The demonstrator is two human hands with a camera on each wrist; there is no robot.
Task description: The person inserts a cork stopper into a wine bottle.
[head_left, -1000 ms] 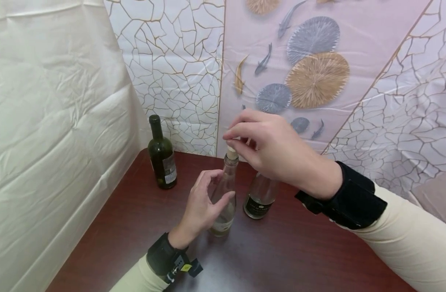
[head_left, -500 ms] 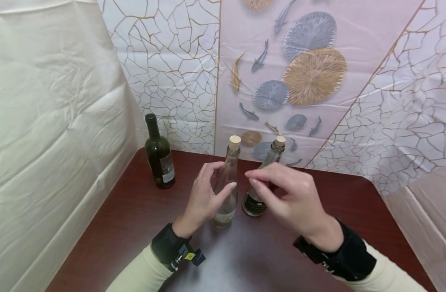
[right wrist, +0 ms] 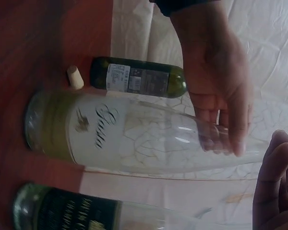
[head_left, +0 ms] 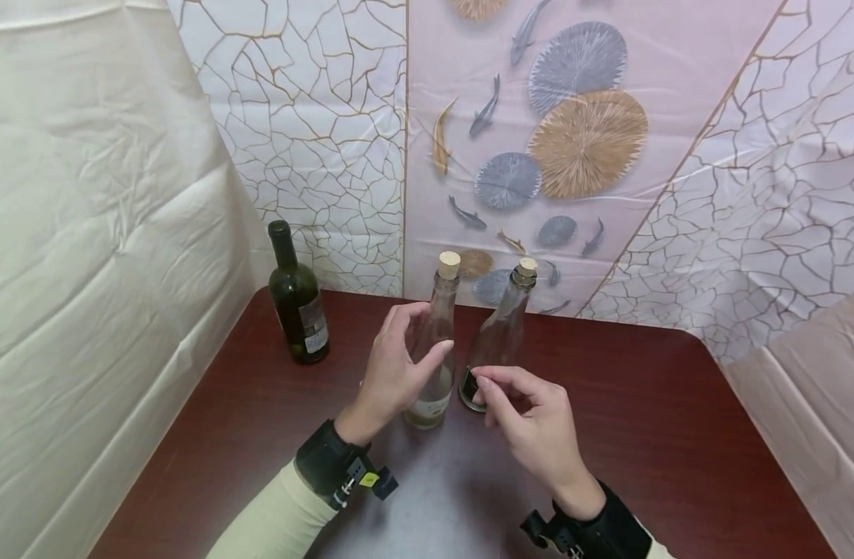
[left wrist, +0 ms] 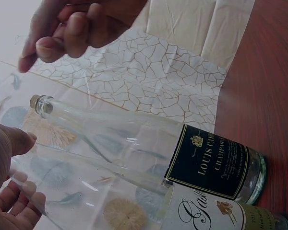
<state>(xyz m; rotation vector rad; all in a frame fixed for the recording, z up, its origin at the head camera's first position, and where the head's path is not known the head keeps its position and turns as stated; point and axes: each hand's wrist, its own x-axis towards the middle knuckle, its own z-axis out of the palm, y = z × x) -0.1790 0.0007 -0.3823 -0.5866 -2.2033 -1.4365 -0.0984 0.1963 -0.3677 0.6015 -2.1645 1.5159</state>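
Note:
A clear glass bottle with a pale label stands upright, a cork sticking out of its mouth. My left hand holds this bottle below the neck, the thumb on the near side and the fingers beyond it, as the right wrist view confirms. My right hand is low and to the right, its fingers loosely curled and thumb close to the index fingertip; nothing shows between them. Just behind it stands a second clear bottle, black-labelled, also with a cork in its mouth.
A dark green bottle without a visible cork stands at the back left of the reddish-brown table. Near its base lies a loose cork, seen in the right wrist view. Patterned cloth hangs behind the table.
My right hand has left the top of the held bottle and come down to the right, uncovering both corks. The left hand has stayed around the bottle.

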